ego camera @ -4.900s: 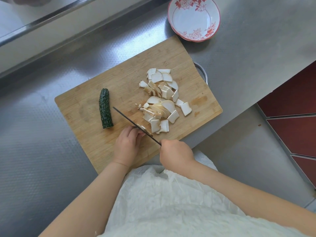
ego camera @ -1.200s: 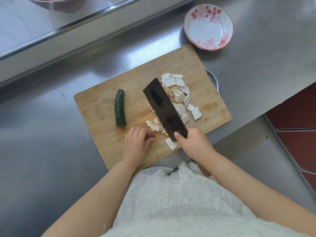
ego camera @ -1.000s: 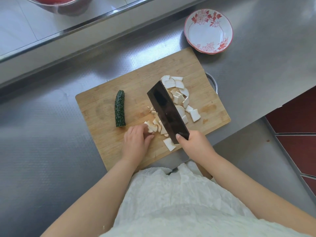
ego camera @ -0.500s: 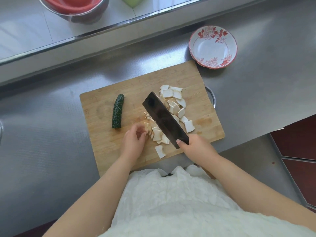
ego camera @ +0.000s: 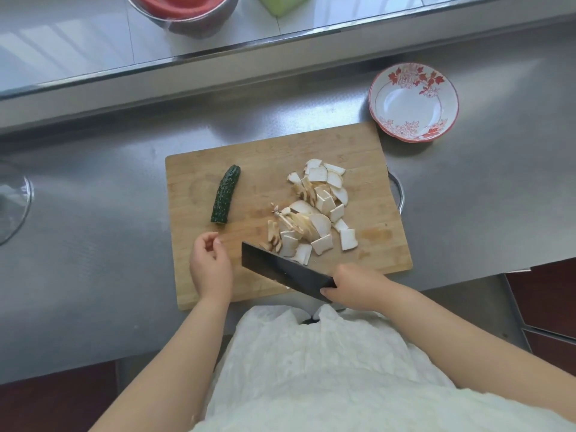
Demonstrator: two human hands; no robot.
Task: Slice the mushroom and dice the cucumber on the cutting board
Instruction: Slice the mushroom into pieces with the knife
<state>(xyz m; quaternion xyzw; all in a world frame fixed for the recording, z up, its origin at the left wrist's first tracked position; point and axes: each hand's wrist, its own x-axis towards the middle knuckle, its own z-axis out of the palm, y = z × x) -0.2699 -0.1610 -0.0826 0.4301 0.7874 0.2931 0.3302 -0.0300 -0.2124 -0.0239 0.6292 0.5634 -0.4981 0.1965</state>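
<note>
A wooden cutting board (ego camera: 274, 151) lies on the steel counter. Its right half carries a heap of white mushroom slices (ego camera: 314, 213). A short dark green cucumber piece (ego camera: 225, 194) lies whole on the left half. My right hand (ego camera: 352, 286) grips a dark cleaver (ego camera: 282, 271), whose blade lies tilted over the board's near edge, just below the slices. My left hand (ego camera: 209, 265) hovers over the board's near left part, below the cucumber, fingers loosely curled and holding nothing.
A white bowl with red flowers (ego camera: 414, 101) stands beyond the board's far right corner. On the raised ledge behind are a steel bowl with red contents (ego camera: 184, 10) and a pale green thing (ego camera: 282, 3). A glass rim (ego camera: 12, 201) shows at far left.
The cleaver has swung off the mushroom pile down to the board's near edge. My left hand has let go of the slices and moved left, toward the cucumber.
</note>
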